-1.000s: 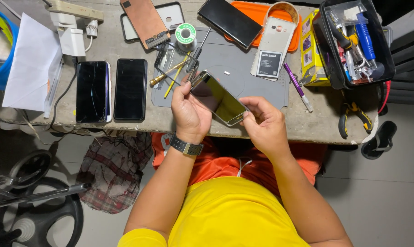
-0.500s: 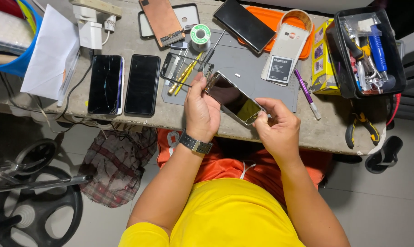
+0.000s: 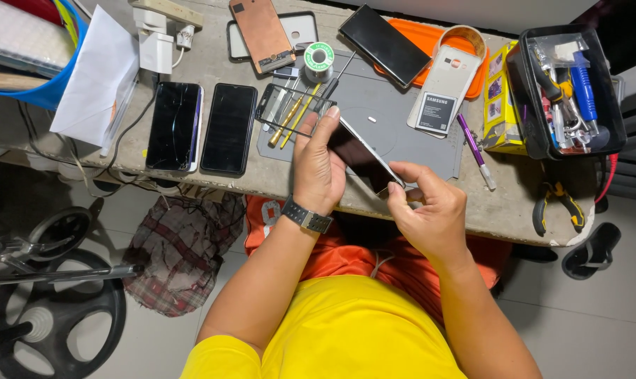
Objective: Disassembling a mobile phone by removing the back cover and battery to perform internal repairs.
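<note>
Since half a second ago the phone (image 3: 360, 156) has tipped a little, its dark screen now turned more edge-on between the two hands, and the right thumb has come down onto its lower corner.

It is held just above the near edge of the worktop (image 3: 276, 181), slanting from about 11 o'clock down to 5 o'clock. The left hand (image 3: 318, 165) wraps its upper half from the 9 o'clock side, fingers stretched along the back and the forefinger tip reaching the top end. The right hand (image 3: 427, 203), at 4 o'clock, pinches the lower corner between thumb and bent fingers. Both hands are closed on the phone.

Under it lies a grey mat (image 3: 395, 119). At 10 o'clock of the phone a thin black frame (image 3: 293, 110) lies over some tweezers (image 3: 290, 119), with a spool of solder (image 3: 319, 58) further up. Two dark phones (image 3: 200, 126) lie side by side at 9 o'clock. At 2 o'clock a white back cover with a battery (image 3: 441, 91) rests partly on the mat, a purple pen (image 3: 474, 149) beside it, and a black tool tray (image 3: 567, 84) stands well apart at the worktop's far end.
</note>
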